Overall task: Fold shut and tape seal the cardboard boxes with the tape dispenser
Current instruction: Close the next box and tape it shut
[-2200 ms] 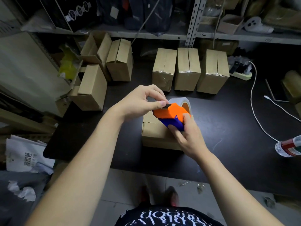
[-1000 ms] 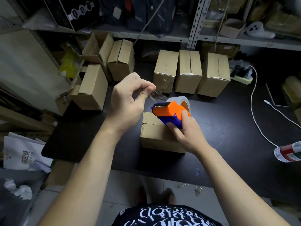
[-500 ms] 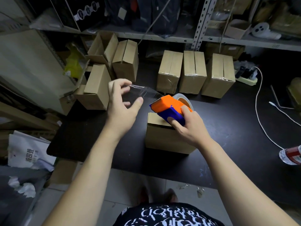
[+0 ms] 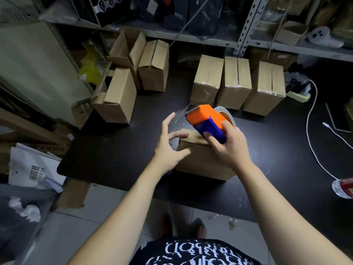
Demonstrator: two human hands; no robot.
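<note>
A small cardboard box (image 4: 200,163) lies on the black table (image 4: 118,150), close to its front edge. My right hand (image 4: 229,148) grips the orange and blue tape dispenser (image 4: 207,121) above the box's top, with its toothed blade pointing up and left. A short strip of clear tape (image 4: 181,113) hangs off the blade. My left hand (image 4: 170,142) hovers just left of the box with its fingers spread, one fingertip near the loose tape end. Whether it touches the tape I cannot tell.
Three taped boxes (image 4: 236,83) stand in a row behind. Several more boxes (image 4: 133,73), some with open flaps, crowd the back left. A white cable (image 4: 311,131) crosses the right side, and a plastic bottle (image 4: 343,188) lies at the right edge. Shelving (image 4: 246,25) rises behind.
My left hand pinched the tape end and pulled a strip out to the left, then came back toward the box with fingers spread. The dispenser tilted, blade upward.
</note>
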